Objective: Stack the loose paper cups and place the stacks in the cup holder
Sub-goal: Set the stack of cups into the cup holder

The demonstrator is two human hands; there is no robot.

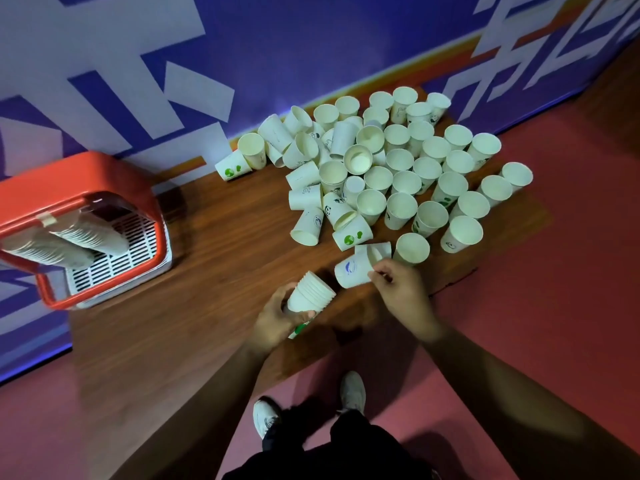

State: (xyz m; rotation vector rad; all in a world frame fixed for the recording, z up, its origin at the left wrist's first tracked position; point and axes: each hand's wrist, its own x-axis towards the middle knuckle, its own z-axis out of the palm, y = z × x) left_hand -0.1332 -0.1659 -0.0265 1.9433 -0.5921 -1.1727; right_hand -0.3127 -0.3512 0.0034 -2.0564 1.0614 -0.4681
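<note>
My left hand (pixel 277 322) grips a short stack of white paper cups (pixel 310 294), tilted with its open end toward the upper right. Just right of it, my right hand (pixel 401 289) holds a single white cup with a blue logo (pixel 353 270), lying on its side. Another cup (pixel 379 250) lies right behind that one. Many loose white cups (pixel 398 174), some upright and some toppled, crowd the wooden table (pixel 214 258) beyond my hands. At the far left stands the red and white cup holder (pixel 114 258) with long stacks of cups (pixel 69 242) lying in it.
A blue and white patterned wall (pixel 242 64) runs along the table's far edge. The floor (pixel 554 289) is red on the right and near side. My shoes (pixel 351 391) show below the table's front edge.
</note>
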